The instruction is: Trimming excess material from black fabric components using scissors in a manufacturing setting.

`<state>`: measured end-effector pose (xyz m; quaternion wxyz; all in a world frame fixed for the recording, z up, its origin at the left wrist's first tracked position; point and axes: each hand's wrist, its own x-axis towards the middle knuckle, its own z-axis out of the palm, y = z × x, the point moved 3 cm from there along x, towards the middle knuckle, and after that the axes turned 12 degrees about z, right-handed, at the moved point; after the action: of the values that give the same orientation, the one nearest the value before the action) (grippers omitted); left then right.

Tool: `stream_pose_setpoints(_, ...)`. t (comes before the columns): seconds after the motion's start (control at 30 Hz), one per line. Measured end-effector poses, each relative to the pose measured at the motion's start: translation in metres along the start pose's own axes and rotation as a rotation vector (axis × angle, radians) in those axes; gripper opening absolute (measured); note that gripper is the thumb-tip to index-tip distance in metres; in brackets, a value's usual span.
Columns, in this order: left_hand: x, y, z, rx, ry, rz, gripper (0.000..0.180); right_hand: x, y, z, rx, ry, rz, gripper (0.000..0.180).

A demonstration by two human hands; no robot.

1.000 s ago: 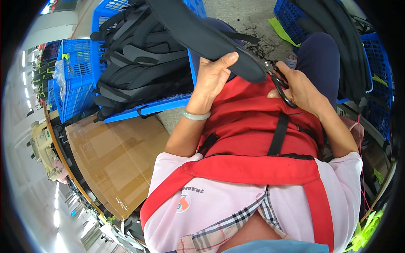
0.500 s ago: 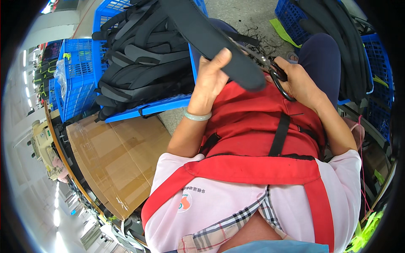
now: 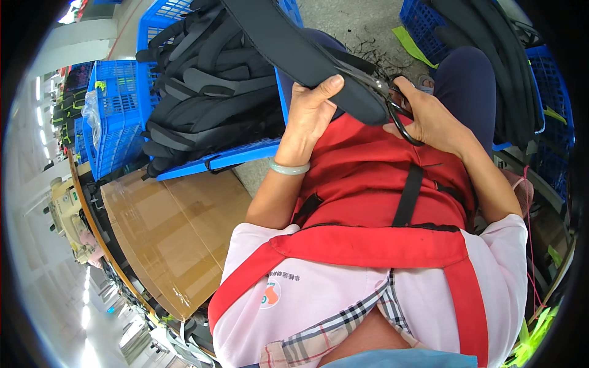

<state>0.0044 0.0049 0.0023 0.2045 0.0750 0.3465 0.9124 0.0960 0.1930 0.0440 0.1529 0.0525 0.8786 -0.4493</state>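
A long black padded strap (image 3: 288, 46) with a rounded end stretches across the upper middle, over my lap. My left hand (image 3: 308, 116) is closed on its near part, thumb on top and the other fingers hidden beneath. In my right hand (image 3: 437, 119) is a pair of scissors (image 3: 369, 80) with dark looped handles, fingers through the loops. The handles stand apart, and the blades point left along the strap's far edge, close to its rounded end. Whether the blades touch the strap I cannot tell. A red apron (image 3: 374, 184) covers my lap below both hands.
At the left a blue crate (image 3: 215, 159) is heaped with black padded straps (image 3: 215, 92). Another blue crate (image 3: 113, 116) stands beyond it, and a cardboard box (image 3: 178, 233) sits nearer. More dark straps (image 3: 497, 67) hang over blue crates at the right. Dark scraps (image 3: 386, 58) litter the floor.
The scissor handles have spread apart as the right hand's fingers opened. The blades now lie along the strap's far edge, and the strap's rounded end has shifted slightly up.
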Motion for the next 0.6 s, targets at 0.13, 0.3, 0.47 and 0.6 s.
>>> stream_pose_setpoints(0.13,-0.006,-0.002,0.002,0.043,0.016,0.031,0.020,0.011,0.001,0.005,-0.038,-0.109,0.105,0.032)
stream_pose_setpoints(0.3,-0.003,0.006,0.008,-0.015,0.049,-0.032,0.024,0.009,0.009,0.012,0.013,-0.082,0.044,0.033)
stream_pose_setpoints(0.47,0.000,0.008,-0.004,-0.093,0.070,0.002,0.029,0.002,0.000,0.002,0.083,-0.139,0.098,0.045)
stream_pose_setpoints(0.6,0.002,0.008,-0.006,-0.145,0.043,0.011,0.028,-0.004,0.001,0.001,0.057,-0.132,0.097,0.054)
